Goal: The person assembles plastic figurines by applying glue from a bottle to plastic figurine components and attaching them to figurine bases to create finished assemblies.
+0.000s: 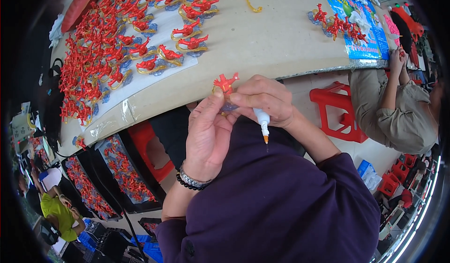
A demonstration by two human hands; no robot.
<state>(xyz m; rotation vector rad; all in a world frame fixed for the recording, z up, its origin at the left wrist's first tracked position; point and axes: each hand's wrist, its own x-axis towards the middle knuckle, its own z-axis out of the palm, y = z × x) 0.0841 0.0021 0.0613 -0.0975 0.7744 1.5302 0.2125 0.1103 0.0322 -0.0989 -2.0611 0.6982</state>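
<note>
Just off the table's front edge, my left hand [206, 134] pinches a small red figurine [226, 83] on a translucent bluish base. My right hand [268, 100] is closed, its thumb and index finger at the figurine's right side. Held in that same hand is a small white squeeze bottle [261, 116]; its amber nozzle points down, away from the figurine, with a thin dark tip. The fingers partly cover the figurine's base. Many similar red figurines [145, 64] with gold curved pieces and bluish bases stand on a white sheet [180, 66] at the left.
A loose yellow curved piece [251, 3] lies on the table [262, 42]. More red figurines [340, 27] stand at the right, by a blue printed sheet [370, 38]. Black trays [161, 193] of figurines sit below left. A red stool [335, 110] and a seated person [393, 108] are at the right.
</note>
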